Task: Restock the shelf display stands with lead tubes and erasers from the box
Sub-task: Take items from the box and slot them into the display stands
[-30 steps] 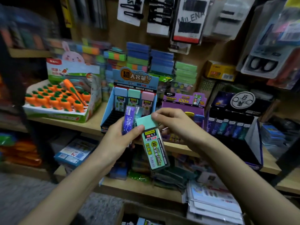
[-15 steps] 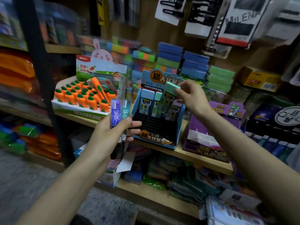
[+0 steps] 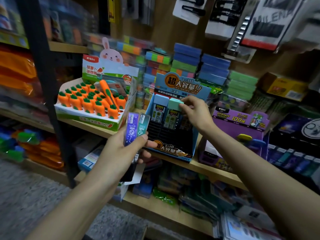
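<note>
Up at a stationery shelf, a person's right hand [image 3: 195,115] pinches the cap of a mint-capped lead tube [image 3: 174,105] between curled fingertips and thumb. The tube stands upright in the back row of a blue display stand [image 3: 171,149]. Its cap sits at the tips of the fingers, to the left of the palm, and its body drops below the grip into the stand. A blue-capped tube [image 3: 160,106] stands just to its left in the same row. Whether the mint tube's foot is fully seated cannot be told. The front rows of the stand show dark slots.

The left hand [image 3: 121,153] is held low and to the left, just in front of the stand's near corner. It grips two more tubes side by side, a purple tube [image 3: 131,129] and a teal tube [image 3: 142,125]. The thumb lies across their lower ends and presses them against the fingers. Both stick upright above the hand, the teal one nearer the stand.

The stand sits on a wooden shelf [image 3: 211,170]. On its left is a carrot box [image 3: 83,115] filled with orange carrot-shaped pieces, and on its right a purple box [image 3: 240,118].
</note>
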A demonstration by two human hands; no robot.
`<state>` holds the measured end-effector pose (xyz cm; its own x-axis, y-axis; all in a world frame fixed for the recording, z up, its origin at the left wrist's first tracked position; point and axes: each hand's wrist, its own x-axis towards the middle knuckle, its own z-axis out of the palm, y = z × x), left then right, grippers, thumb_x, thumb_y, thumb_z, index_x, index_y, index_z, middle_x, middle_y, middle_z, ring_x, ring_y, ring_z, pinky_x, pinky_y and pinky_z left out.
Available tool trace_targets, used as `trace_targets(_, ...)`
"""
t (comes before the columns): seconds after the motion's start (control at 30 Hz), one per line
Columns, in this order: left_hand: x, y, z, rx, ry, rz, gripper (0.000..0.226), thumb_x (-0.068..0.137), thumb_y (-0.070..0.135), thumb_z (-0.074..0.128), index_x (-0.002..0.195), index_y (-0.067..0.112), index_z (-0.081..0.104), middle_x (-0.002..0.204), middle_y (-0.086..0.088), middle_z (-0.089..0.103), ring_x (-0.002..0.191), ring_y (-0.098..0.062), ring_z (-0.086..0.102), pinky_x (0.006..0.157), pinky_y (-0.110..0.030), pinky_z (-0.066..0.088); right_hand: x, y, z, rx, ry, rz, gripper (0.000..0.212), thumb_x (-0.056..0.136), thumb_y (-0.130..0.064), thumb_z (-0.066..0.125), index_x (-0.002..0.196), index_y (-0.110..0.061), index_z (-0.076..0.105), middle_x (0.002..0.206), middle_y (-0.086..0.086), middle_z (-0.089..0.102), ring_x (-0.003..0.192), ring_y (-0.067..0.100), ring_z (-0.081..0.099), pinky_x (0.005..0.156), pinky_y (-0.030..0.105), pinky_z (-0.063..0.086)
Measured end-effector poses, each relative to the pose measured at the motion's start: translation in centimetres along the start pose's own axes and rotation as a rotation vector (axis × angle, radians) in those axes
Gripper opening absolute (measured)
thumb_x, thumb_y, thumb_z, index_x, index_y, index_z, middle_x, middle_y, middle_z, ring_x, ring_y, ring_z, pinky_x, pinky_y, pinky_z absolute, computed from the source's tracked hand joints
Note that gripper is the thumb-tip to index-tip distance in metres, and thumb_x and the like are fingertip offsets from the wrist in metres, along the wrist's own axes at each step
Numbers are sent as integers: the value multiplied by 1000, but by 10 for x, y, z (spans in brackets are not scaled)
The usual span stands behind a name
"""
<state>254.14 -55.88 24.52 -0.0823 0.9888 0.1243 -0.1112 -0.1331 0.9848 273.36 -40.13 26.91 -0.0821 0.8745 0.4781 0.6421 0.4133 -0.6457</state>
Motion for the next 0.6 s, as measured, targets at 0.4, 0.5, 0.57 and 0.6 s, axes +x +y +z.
trace_targets(0.4,-3,-4,8,-3,-28,-25,8,93,17,55,96,15,62,79,1,75,56,-5,62,47,-16,46,-8,-12,-9,-706,26,-309,25,95,-18,49,110,-7,66,110,13,50,103,29,46,73,37,42)
trace_targets(0.5,-7,-6,16,28,-101,-32,8,93,18,55,98,16,61,80,1,75,57,-5,62,48,-17,47,-46,-23,-24,-473,-39,-288,31,94,-18,51,123,-11,60,116,8,50,108,19,47,89,27,40)
trace_targets(0.57,-12,-7,25,56,-193,-49,9,93,18,54,99,17,60,80,1,75,56,-5,62,49,-17,47,-79,-32,-37,-161,-126,-194,27,94,-24,54,117,-15,63,104,-1,55,92,5,53,79,9,38)
trace_targets(0.6,-15,-7,30,74,-253,-58,9,93,17,54,99,19,60,80,1,75,56,-6,62,49,-18,47,-96,-37,-45,18,-193,-125,24,93,-29,56,113,-19,64,97,-7,59,84,0,55,72,5,38)
